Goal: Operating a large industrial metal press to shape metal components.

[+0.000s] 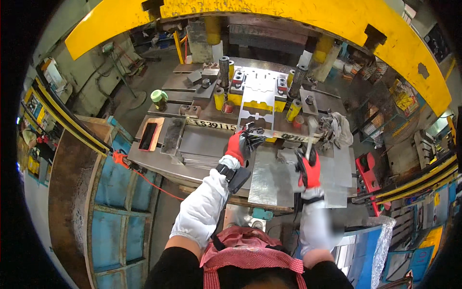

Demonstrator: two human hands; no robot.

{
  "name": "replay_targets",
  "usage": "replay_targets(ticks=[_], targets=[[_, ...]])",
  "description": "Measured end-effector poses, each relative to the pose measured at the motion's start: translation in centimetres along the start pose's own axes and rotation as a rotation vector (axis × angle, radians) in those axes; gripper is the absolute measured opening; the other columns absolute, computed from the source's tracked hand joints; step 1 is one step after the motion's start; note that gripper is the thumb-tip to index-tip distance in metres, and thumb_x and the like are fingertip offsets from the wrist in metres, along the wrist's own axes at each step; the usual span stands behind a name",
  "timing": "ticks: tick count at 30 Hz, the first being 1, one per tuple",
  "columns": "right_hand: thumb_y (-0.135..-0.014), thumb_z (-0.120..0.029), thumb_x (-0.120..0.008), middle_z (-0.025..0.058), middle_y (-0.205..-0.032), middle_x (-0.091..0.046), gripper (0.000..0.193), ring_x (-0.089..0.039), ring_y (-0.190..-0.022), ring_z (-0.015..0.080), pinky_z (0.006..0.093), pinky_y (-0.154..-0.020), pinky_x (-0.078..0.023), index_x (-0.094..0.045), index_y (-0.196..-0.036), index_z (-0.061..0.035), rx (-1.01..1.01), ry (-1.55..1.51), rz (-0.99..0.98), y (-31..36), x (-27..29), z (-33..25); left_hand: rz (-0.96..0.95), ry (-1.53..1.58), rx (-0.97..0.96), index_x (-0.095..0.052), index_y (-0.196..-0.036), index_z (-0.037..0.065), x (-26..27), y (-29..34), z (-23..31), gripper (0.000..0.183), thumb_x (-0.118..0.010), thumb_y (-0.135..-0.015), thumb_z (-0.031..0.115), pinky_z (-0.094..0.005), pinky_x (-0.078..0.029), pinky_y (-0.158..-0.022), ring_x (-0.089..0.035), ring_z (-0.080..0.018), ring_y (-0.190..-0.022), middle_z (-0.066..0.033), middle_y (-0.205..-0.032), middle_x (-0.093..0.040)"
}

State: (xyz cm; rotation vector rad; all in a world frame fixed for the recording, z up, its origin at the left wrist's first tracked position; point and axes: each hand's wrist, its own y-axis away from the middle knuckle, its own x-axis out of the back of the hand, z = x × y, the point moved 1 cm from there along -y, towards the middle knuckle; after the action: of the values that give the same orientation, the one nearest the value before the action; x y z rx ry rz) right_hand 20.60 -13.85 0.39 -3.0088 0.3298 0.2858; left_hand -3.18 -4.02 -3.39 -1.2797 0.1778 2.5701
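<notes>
My left hand (244, 145), in a red and black glove, is at the near end of the cut-out metal strip (259, 98) on the press die. Its fingers are apart; whether they touch the strip I cannot tell. My right hand (308, 168), gloved alike, is closed around a pale, slim, stick-like tool (311, 138) that points away from me. Its tip is blurred. Below and between the hands lies a flat metal sheet (269, 176). A stack of grey sheets (204, 144) sits left of my left hand.
Guide posts (224, 72) and yellow cylinders (219, 98) stand around the die. A grey rag (339, 130) lies at right. Left are a green-lidded bottle (159, 98) and a phone (148, 136). A yellow press beam (279, 9) arches overhead; a red rack (368, 178) stands right.
</notes>
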Motion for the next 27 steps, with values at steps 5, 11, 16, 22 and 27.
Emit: replay_targets(ticks=[5,11,16,22,27], targets=[[-0.085,-0.015,-0.059,-0.0013,-0.079,-0.056,0.027,-0.05,-0.065,0.0056,0.0209,-0.056,-0.042,-0.057,-0.109,-0.0036,-0.032,-0.02,-0.44,-11.2,-8.4,-4.4,0.148,0.094,0.152,-0.043,-0.126,0.009,1.9,1.5,-0.9,0.036,-0.03,-0.096,0.024,-0.0384,-0.053,-0.077,-0.063,-0.0293,-0.086,-0.0199,-0.101,-0.059],[-0.085,-0.02,-0.057,-0.0025,-0.078,-0.058,0.021,-0.052,-0.069,0.0068,0.0218,-0.065,-0.041,-0.059,-0.097,-0.0038,-0.148,-0.051,-0.583,-11.2,-9.6,-2.4,-0.001,-0.936,-0.191,-0.048,-0.125,0.009,1.9,8.4,2.7,0.041,-0.047,-0.088,0.027,-0.0347,-0.051,-0.074,-0.064,-0.0229,-0.084,-0.0139,-0.101,-0.063],[-0.081,-0.014,-0.061,0.0047,-0.079,-0.061,0.041,-0.051,-0.056,0.0076,0.0216,-0.047,-0.04,-0.049,-0.119,-0.0019,-0.38,-0.205,-0.487,-0.6,-0.6,-1.2,0.084,-1.543,-0.182,-0.06,-0.11,0.009,4.9,24.9,9.7,0.034,-0.058,-0.079,0.022,-0.0336,-0.047,-0.072,-0.062,-0.0217,-0.081,-0.01,-0.099,-0.064],[-0.08,-0.013,-0.06,0.0048,-0.086,-0.062,0.046,-0.05,-0.056,0.006,0.0207,-0.049,-0.041,-0.048,-0.123,-0.0037,-0.521,0.084,-0.432,6.7,8.7,2.0,0.894,-0.479,-0.238,-0.059,-0.107,0.006,11.1,46.1,17.3,0.029,-0.05,-0.088,0.026,-0.0308,-0.046,-0.074,-0.06,-0.0202,-0.084,-0.0123,-0.096,-0.062],[-0.082,-0.02,-0.058,0.0057,-0.086,-0.063,0.042,-0.052,-0.057,0.0095,0.0222,-0.049,-0.042,-0.05,-0.121,-0.0055,-0.551,0.031,-0.294,3.3,11.3,3.5,1.088,-0.471,-0.51,-0.057,-0.111,0.006,17.3,48.3,27.3,0.036,-0.05,-0.088,0.033,-0.0322,-0.045,-0.078,-0.058,-0.0197,-0.088,-0.0095,-0.1,-0.061]])
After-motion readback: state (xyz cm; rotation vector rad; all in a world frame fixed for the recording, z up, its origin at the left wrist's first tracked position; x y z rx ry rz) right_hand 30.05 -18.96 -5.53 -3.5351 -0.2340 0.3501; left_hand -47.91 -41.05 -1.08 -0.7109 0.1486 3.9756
